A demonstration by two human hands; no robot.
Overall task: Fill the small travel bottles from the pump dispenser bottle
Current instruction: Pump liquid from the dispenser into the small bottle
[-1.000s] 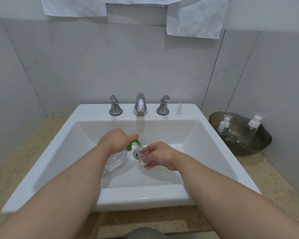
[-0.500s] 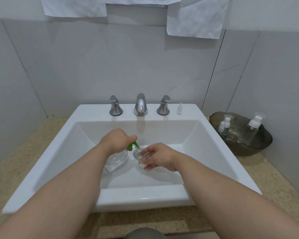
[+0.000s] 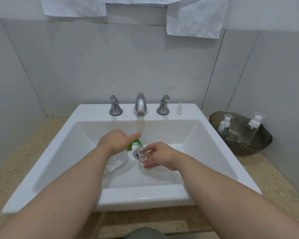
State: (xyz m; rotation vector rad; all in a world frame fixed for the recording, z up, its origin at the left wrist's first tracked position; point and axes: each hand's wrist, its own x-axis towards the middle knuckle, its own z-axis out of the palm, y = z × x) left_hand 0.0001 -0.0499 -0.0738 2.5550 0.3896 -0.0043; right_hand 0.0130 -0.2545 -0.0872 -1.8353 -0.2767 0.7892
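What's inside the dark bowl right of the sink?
The bowl holds two small bottles at its left and a bigger bottle at its right, all capped. Its tinted front wall obscures the floor beneath them.

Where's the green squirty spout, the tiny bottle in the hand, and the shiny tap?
green spout point(image 3: 133, 144): head view, on the middle of its curved nozzle.
tiny bottle point(image 3: 142, 156): head view, on its clear side wall.
tap point(image 3: 140, 104): head view, on the front of its chrome spout.
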